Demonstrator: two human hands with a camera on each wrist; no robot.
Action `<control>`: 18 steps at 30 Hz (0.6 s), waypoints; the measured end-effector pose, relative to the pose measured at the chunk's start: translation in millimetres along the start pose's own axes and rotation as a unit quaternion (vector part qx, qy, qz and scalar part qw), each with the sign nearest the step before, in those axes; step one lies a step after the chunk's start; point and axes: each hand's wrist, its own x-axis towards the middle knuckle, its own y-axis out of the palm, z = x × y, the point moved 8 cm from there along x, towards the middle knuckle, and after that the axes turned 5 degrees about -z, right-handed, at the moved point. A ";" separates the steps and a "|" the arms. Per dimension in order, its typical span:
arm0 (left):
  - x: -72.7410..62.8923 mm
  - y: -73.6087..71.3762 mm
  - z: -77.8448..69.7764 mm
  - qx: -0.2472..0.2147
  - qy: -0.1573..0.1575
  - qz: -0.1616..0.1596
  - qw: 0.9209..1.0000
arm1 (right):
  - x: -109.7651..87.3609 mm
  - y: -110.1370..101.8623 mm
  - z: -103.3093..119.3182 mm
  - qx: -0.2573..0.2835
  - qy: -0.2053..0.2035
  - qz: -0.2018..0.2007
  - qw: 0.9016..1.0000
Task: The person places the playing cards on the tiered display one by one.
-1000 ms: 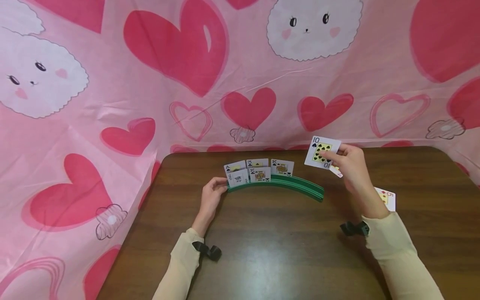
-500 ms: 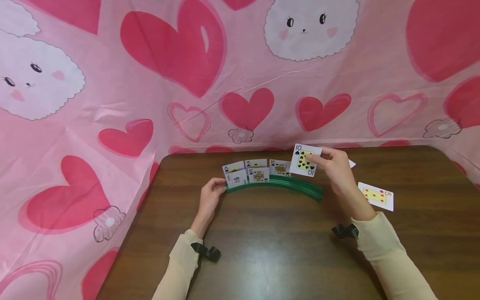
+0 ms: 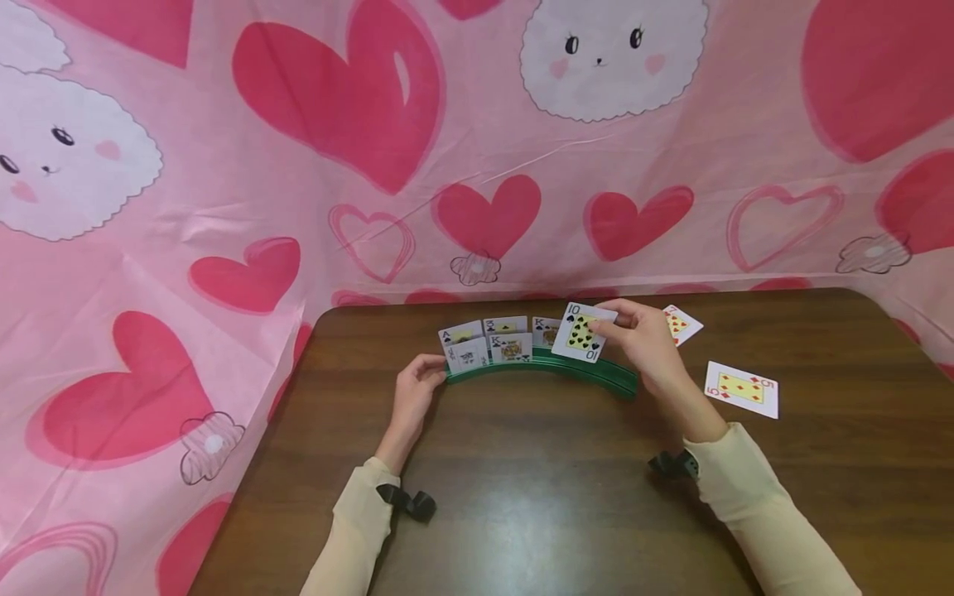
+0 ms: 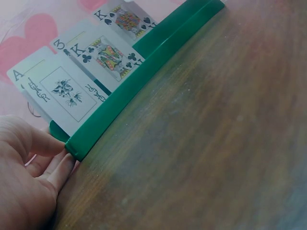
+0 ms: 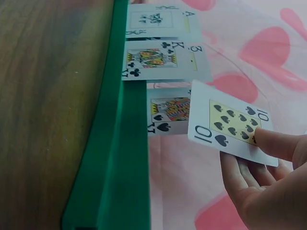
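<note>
A curved green card holder (image 3: 615, 379) stands on the table with playing cards upright in two rows. The front row has a joker (image 4: 64, 92) and a king of clubs (image 4: 108, 58); behind are an ace (image 3: 460, 330), a three (image 3: 506, 323) and a king of spades (image 5: 169, 111). My left hand (image 3: 415, 392) pinches the holder's left end between thumb and fingers. My right hand (image 3: 647, 343) pinches a ten of spades (image 3: 585, 333) by its right edge, face toward me, over the holder's right half. In the head view that card overlaps the king of spades.
To the right of the holder, a five of diamonds (image 3: 741, 389) and a red seven (image 3: 681, 324) lie face up on the brown wooden table (image 3: 522, 497). A pink heart-patterned cloth (image 3: 477, 124) hangs along the table's far and left edges.
My right hand has carried the ten of spades left and down, from beyond the holder's right end to over its right half. The left hand has stayed at the left end.
</note>
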 end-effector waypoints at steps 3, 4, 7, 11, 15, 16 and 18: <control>-0.2 -0.2 -0.1 0.003 0.003 0.000 1.000 | -1.2 2.8 -3.0 -0.013 0.000 -0.003 1.000; 0.0 -0.4 0.3 0.003 0.004 0.000 1.000 | -1.5 3.8 -4.1 -0.013 0.002 -0.004 1.000; -0.2 -0.5 0.3 0.002 0.003 0.000 1.000 | -1.7 6.3 -7.2 -0.007 0.006 -0.005 1.000; -1.1 -0.6 0.0 -0.002 0.000 0.000 1.000 | -1.2 9.5 -10.4 -0.011 0.010 -0.002 1.000; -1.7 -0.7 -1.2 -0.004 0.006 0.003 1.000 | -1.3 11.6 -12.1 -0.033 0.008 0.001 0.999; -1.6 -0.6 -1.0 -0.004 0.007 0.003 1.000 | -1.4 12.1 -12.3 -0.037 0.007 0.001 0.999; -1.6 -0.6 -1.8 -0.004 0.013 0.003 1.000 | -1.5 12.8 -12.9 -0.042 0.006 0.002 0.999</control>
